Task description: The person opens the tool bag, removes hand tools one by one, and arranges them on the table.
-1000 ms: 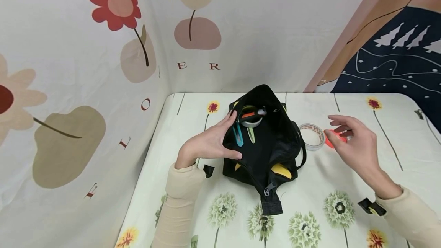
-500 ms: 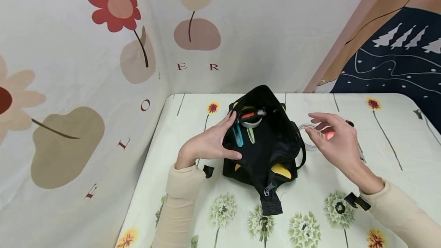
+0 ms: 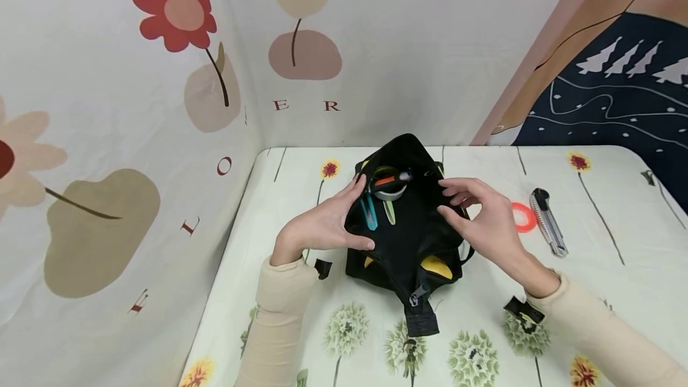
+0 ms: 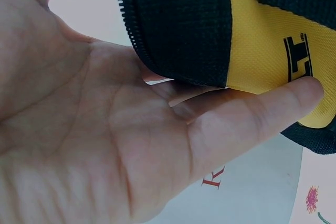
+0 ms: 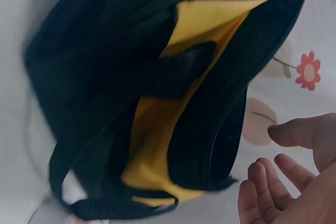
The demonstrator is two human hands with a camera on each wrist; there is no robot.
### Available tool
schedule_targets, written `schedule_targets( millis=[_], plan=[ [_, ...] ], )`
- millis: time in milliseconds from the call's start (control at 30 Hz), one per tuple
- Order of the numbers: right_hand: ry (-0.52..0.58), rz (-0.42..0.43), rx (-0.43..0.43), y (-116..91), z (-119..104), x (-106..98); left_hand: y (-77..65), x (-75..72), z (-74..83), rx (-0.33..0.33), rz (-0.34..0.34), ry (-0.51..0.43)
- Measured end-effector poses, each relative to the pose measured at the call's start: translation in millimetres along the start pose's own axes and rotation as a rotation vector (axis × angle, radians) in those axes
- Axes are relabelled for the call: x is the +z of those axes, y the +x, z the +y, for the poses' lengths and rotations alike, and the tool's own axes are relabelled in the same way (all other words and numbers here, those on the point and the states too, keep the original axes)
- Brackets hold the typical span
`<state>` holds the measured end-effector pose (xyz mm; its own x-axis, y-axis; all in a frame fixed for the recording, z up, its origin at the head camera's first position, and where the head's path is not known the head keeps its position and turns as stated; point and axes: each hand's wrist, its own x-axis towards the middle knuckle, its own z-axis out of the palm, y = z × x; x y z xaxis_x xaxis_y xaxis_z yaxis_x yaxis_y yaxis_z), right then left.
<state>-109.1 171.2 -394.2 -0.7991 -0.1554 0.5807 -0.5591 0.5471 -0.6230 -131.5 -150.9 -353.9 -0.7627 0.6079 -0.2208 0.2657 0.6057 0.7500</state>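
A black and yellow tool bag [image 3: 408,243] stands with its mouth wide apart in the head view. My left hand [image 3: 325,220] holds its left side, thumb over the near rim; in the left wrist view the little finger lies straight along the yellow outer wall [image 4: 252,35]. Inside the bag lie a grey tape roll [image 3: 391,195], a teal handle [image 3: 369,212], a pale green handle [image 3: 389,212] and an orange and black item [image 3: 388,182]. My right hand [image 3: 486,220] hovers at the bag's right rim, loosely bent fingers around nothing. The right wrist view [image 5: 286,182] shows it apart from the bag.
To the right of the bag, an orange-red ring [image 3: 523,217] lies on the flowered tablecloth [image 3: 580,291] beside a grey and black utility knife [image 3: 548,223]. A printed cloth wall [image 3: 403,94] rises behind the table. The clear tape roll seen earlier is now behind my right hand.
My right hand has moved left from above the orange-red ring to the bag's right rim, uncovering the ring and the utility knife. The left hand has stayed on the bag.
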Motion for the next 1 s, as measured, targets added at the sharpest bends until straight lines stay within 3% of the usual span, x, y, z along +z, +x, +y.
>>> schedule_targets(
  millis=[267,1000],
  plan=[
    [-0.013,-0.064,-0.003,9.0,-8.7,19.5,-0.9,-0.1,-0.4,-0.001,-0.004,-0.005],
    [0.014,-0.185,-0.015,35.2,-1.6,50.7,-2.1,-2.4,0.3,0.016,0.006,0.005]
  ],
)
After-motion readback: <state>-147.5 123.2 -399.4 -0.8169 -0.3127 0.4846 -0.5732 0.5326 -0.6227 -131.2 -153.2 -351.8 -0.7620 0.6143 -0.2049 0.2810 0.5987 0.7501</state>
